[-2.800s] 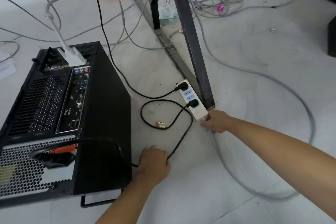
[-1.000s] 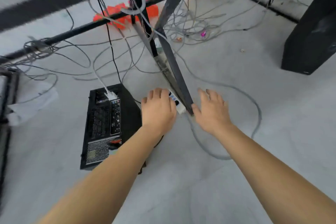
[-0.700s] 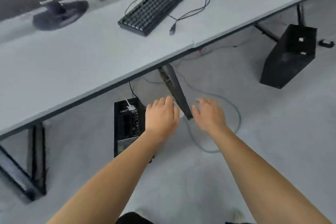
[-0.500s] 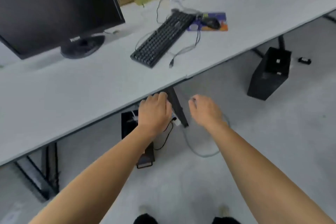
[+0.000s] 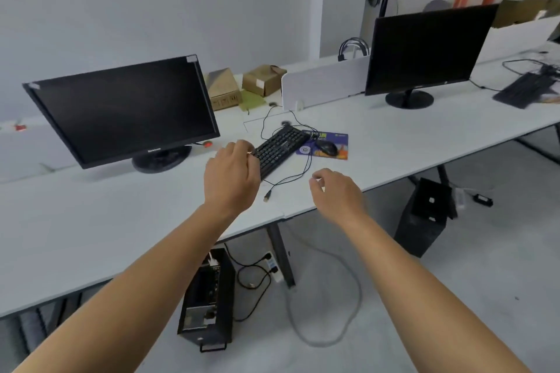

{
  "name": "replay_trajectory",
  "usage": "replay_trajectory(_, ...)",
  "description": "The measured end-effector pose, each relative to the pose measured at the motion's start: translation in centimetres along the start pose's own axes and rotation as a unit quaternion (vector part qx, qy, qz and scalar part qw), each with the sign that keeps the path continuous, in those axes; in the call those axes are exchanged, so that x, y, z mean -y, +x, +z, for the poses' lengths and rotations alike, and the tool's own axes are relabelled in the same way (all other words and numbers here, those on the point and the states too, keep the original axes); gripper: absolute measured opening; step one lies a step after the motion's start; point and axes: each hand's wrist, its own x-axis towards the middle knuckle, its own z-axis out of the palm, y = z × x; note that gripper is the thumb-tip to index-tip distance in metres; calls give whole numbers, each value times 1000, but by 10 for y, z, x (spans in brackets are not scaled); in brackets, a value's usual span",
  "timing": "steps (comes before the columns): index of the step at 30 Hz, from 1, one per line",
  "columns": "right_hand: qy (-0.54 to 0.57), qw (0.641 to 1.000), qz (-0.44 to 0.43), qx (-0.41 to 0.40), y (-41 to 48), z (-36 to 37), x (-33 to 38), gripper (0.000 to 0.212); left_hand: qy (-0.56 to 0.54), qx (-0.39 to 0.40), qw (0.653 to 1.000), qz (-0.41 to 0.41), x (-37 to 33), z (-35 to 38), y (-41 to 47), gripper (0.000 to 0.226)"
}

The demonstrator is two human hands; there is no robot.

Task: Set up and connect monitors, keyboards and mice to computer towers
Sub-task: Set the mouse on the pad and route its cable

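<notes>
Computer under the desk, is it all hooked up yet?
Partly. Done: the tower has a white plug in its back, and black cords run to the power strip. In hand: the left hand hovers by the keyboard; the right hand holds nothing. Left: a loose USB plug lies on the desk, not connected.

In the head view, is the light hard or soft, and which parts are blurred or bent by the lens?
Head view: soft, even light; faint shadow under the left monitor, no glare on its screen. Head view: it and the right monitor splay apart at the top, a wide-lens effect; the far-right keyboard looks smeared.
</notes>
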Motion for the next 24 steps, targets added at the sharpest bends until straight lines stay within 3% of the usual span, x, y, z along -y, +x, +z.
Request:
replay_trajectory(5,3,998,-7,70,22,18,8,36,16,22,999,-38,15,6,9,44)
replay_trajectory(11,14,996,-11,86,83,46,28,35,18,49,997,-64,62,39,53,48)
replay_trajectory(14,-1,995,14,95,124,60,41,35,-3,78,993,-84,93,68,94,46)
replay_trajectory(18,-35,992,27,120,165,76,46,34,-34,137,985,-95,122,107,130,25)
replay_trajectory(24,-10,980,99,175,212,99,27,34,-71,229,956,-168,151,167,165,22)
